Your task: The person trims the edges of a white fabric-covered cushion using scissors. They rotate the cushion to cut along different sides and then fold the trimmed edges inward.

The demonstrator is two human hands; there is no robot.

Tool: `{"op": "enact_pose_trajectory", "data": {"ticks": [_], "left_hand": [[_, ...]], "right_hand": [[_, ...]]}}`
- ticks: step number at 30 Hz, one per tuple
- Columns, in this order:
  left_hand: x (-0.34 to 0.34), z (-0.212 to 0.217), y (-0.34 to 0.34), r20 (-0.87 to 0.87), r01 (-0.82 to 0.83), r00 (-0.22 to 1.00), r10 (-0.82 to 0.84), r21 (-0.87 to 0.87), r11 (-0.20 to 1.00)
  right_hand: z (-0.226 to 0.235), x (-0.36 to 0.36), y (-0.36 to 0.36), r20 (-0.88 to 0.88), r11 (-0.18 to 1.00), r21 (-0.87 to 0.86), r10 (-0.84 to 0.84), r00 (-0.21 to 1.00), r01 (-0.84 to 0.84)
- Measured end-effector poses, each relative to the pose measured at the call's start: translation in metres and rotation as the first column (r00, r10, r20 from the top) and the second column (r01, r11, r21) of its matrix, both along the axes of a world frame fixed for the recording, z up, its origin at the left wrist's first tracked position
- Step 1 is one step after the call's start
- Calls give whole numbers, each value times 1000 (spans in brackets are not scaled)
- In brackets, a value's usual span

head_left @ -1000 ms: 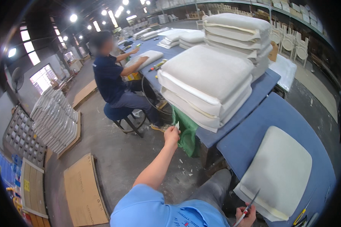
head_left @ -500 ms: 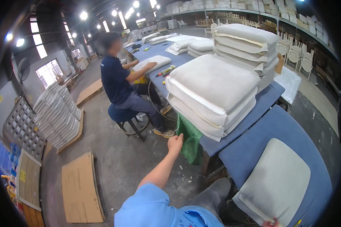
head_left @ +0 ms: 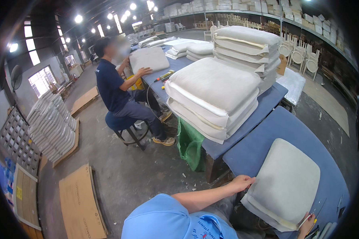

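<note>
A light grey padded seat cushion (head_left: 288, 181) lies on the blue-covered table in front of me, on my right. Its pale fabric edge hangs loose along the near side. My left hand (head_left: 242, 183) reaches across to the cushion's left edge, thumb and fingers pinched on the fabric there. Low in the picture, by the cushion's near right corner, is my right hand (head_left: 306, 227). Its fingers are closed around a narrow pale strip, too small to name. Beside it shows a thin tool with a yellow handle (head_left: 315, 220).
Tall stacks of similar cushions (head_left: 215, 85) stand on the adjoining blue table (head_left: 243, 129). Below its edge hangs a green bag (head_left: 190, 145). A co-worker (head_left: 115, 81) sits on a stool (head_left: 125, 123), holding another cushion (head_left: 149, 59). Flat cardboard (head_left: 81, 203) lies on the floor at left.
My left hand has come from above the green bag to the cushion's left edge. My right hand has moved further into view. The co-worker's cushion is now tilted up. The view has shifted slightly.
</note>
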State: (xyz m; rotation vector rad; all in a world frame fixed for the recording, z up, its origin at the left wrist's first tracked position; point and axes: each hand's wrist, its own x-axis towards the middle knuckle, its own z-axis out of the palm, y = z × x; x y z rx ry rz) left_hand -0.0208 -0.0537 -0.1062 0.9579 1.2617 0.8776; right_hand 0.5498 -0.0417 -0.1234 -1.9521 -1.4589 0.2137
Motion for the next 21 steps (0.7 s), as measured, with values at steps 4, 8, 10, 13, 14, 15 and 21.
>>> {"op": "enact_pose_trajectory", "data": {"ticks": [4, 8, 10, 13, 14, 15, 21], "left_hand": [[11, 20, 11, -198, 141, 969, -148, -46, 989], [-5, 11, 21, -175, 14, 985, 2, 91, 996], [-13, 40, 27, -179, -19, 984, 8, -61, 998], [-41, 38, 35, -179, -79, 980, 83, 27, 996], [-53, 30, 33, -150, -36, 988, 45, 62, 997], [-38, 26, 36, -122, 2, 993, 4, 46, 999], [-37, 2, 27, -33, -37, 999, 36, -26, 999]], "right_hand": [[-11, -28, -10, -158, 997, -48, -69, 985, 62], [11, -49, -31, -315, 999, 54, 15, 949, 2], [13, -77, -56, -386, 997, -12, -74, 920, 75], [20, -127, -74, -704, 993, -118, -103, 703, 27], [27, -137, -81, -769, 991, -127, -72, 635, -42], [27, -136, -89, -803, 997, -67, -75, 592, 36], [13, -133, -149, -902, 985, -82, -137, 409, 150]]}}
